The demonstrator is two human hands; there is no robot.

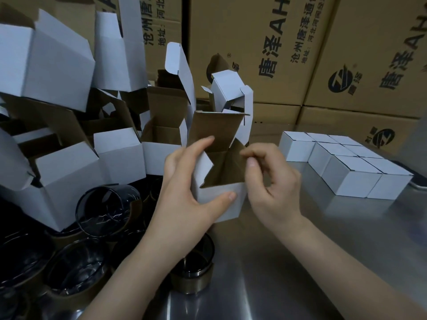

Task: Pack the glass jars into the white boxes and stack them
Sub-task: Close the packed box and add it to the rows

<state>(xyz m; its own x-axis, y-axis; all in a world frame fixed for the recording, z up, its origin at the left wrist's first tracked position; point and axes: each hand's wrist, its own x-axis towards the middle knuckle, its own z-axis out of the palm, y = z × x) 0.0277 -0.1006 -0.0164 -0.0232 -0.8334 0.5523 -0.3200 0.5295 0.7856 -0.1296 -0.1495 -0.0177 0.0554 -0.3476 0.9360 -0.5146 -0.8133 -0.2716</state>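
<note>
Two hands hold the open white box [221, 200] on the bench [300, 262]: the left hand [184, 192] grips its side, the right hand [270, 188] pinches a flap [239, 155]. Pulled hard, the flap may tear; the glass jars [108, 209] lie at the left.

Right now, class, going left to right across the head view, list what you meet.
Pile of open white boxes, left hand, open white box it grips, right hand, block of closed white boxes.
</note>
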